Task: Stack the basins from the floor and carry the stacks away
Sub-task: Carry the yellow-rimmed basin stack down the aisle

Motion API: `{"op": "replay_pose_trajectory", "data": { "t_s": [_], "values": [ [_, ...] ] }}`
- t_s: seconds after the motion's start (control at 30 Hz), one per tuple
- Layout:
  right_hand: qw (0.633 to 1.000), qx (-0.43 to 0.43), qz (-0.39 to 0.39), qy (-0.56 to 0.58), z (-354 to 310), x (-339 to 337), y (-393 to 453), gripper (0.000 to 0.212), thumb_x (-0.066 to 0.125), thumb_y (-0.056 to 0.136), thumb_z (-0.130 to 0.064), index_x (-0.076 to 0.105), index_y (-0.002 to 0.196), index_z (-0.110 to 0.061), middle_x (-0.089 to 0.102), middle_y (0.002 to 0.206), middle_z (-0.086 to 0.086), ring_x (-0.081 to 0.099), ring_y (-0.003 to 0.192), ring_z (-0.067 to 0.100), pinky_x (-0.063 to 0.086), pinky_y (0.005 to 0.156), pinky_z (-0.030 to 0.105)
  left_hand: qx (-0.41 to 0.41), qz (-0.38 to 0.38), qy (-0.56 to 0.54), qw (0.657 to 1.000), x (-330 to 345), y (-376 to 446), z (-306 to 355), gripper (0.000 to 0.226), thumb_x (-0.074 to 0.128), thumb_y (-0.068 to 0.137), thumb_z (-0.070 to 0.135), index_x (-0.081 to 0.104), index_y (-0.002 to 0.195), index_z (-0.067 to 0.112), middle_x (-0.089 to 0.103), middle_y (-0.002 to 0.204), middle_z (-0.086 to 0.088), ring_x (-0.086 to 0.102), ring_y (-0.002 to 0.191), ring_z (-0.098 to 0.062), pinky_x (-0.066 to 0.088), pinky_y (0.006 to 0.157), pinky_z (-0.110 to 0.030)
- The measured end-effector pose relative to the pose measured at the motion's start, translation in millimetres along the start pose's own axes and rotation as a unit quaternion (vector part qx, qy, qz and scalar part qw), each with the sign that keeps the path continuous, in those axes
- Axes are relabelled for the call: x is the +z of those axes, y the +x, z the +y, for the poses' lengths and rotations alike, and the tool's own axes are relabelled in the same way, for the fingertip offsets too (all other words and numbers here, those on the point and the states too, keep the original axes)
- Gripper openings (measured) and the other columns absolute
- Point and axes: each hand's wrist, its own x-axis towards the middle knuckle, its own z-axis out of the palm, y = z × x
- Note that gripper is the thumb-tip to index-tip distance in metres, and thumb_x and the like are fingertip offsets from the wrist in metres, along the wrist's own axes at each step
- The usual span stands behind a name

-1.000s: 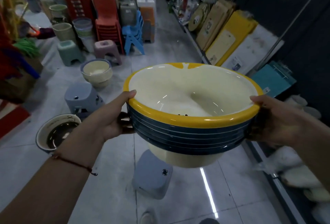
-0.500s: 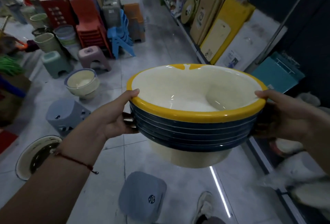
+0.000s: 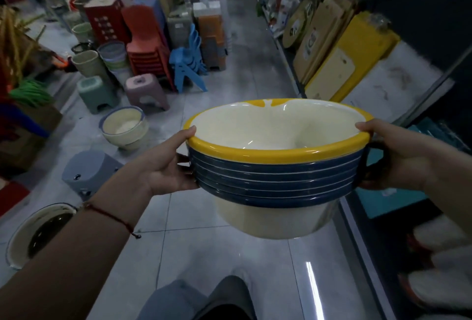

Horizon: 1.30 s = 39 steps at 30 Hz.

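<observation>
A stack of nested basins (image 3: pixel 275 179) hangs in the air in front of me: cream inside, yellow rim on top, several blue rims below. My left hand (image 3: pixel 163 164) grips its left edge, thumb over the yellow rim. On the opposite edge my right hand (image 3: pixel 398 153) holds it the same way. A second small stack of cream basins with a blue rim (image 3: pixel 125 127) stands on the floor to the left. Another basin with dark liquid in it (image 3: pixel 33 233) lies on the floor at the lower left, partly behind my forearm.
A grey stool (image 3: pixel 89 171) lies tipped on the floor left of my hand. Green and pink stools, stacked chairs (image 3: pixel 145 46) and bins crowd the far left. Shelves with boards (image 3: pixel 339 59) line the right. The tiled aisle (image 3: pixel 245 64) runs ahead between them.
I have walked forward with the stack. The floor basins and the grey stool have slid toward me and to the left, the second stool has passed out of view below, and my legs now show.
</observation>
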Motion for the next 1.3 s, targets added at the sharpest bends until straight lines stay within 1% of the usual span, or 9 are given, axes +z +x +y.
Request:
{"op": "replay_pose_trajectory", "data": {
  "t_s": [0.13,0.3,0.43,0.57,0.73,0.9,1.07,1.17,1.3],
  "values": [
    [1.000,0.001,-0.002,-0.011,-58,26,54,0.047,0.066,0.083,-0.041,0.054,0.122,-0.018,0.052,0.126,0.024,0.055,0.109,0.041,0.049,0.074,0.050,-0.006,0.000,-0.013,1.000,8,52,53,0.110,0.088,0.057,0.039,0.033,0.143,-0.003,0.055,0.130,-0.029,0.059,0.113,-0.046,0.057,0.078,-0.057],
    [1.000,0.023,0.003,0.002,-137,67,129,0.058,0.068,0.082,-0.041,0.050,0.133,-0.020,0.052,0.125,0.025,0.057,0.102,0.041,0.053,0.064,0.046,-0.003,0.011,0.002,1.000,23,125,138,0.100,0.085,0.058,0.041,0.041,0.137,0.000,0.054,0.131,-0.025,0.059,0.112,-0.042,0.057,0.079,-0.057],
    [1.000,0.021,0.011,0.001,-194,93,180,0.051,0.065,0.083,-0.042,0.053,0.128,-0.020,0.052,0.117,0.024,0.057,0.099,0.041,0.050,0.071,0.048,0.015,0.030,0.035,0.999,38,172,208,0.097,0.083,0.056,0.042,0.044,0.135,0.003,0.056,0.128,-0.023,0.061,0.110,-0.040,0.057,0.079,-0.055],
    [0.999,0.029,-0.003,0.015,-246,102,224,0.041,0.067,0.080,-0.039,0.055,0.115,-0.020,0.053,0.119,0.026,0.057,0.099,0.042,0.052,0.069,0.047,0.033,0.033,0.070,0.996,59,210,266,0.095,0.082,0.054,0.043,0.047,0.134,0.006,0.058,0.125,-0.024,0.061,0.109,-0.042,0.056,0.081,-0.054],
    [0.999,0.032,-0.016,0.013,-314,105,290,0.052,0.066,0.081,-0.037,0.052,0.128,-0.020,0.052,0.122,0.027,0.055,0.108,0.043,0.052,0.072,0.049,0.045,0.050,0.085,0.994,93,267,324,0.096,0.082,0.053,0.044,0.047,0.135,0.007,0.056,0.125,-0.025,0.061,0.108,-0.043,0.056,0.077,-0.054],
    [0.998,0.037,-0.048,0.011,-384,104,370,0.054,0.066,0.080,-0.037,0.055,0.128,-0.017,0.050,0.129,0.026,0.054,0.111,0.043,0.054,0.070,0.047,0.048,0.075,0.093,0.992,133,336,379,0.098,0.083,0.053,0.044,0.047,0.137,0.008,0.054,0.128,-0.026,0.059,0.111,-0.045,0.054,0.086,-0.058],
    [0.996,0.045,-0.069,0.014,-461,101,427,0.036,0.065,0.083,-0.033,0.058,0.113,-0.014,0.056,0.107,0.023,0.056,0.096,0.039,0.051,0.071,0.047,0.040,0.085,0.072,0.993,175,395,428,0.100,0.087,0.050,0.041,0.049,0.136,0.008,0.054,0.129,-0.028,0.058,0.111,-0.048,0.054,0.085,-0.060],
    [0.997,0.040,-0.073,0.005,-512,100,458,0.044,0.070,0.081,-0.034,0.057,0.119,-0.016,0.052,0.119,0.025,0.056,0.102,0.041,0.052,0.074,0.050,0.045,0.091,0.053,0.993,197,421,455,0.095,0.086,0.054,0.042,0.050,0.134,0.007,0.054,0.129,-0.028,0.058,0.112,-0.047,0.052,0.088,-0.060],
    [0.996,0.018,-0.086,-0.016,-571,110,486,0.052,0.073,0.078,-0.034,0.056,0.125,-0.017,0.052,0.124,0.025,0.057,0.106,0.042,0.053,0.079,0.050,0.066,0.104,0.040,0.992,220,443,494,0.081,0.081,0.055,0.043,0.055,0.122,0.007,0.055,0.116,-0.023,0.058,0.101,-0.041,0.054,0.081,-0.052]
  ]
}}
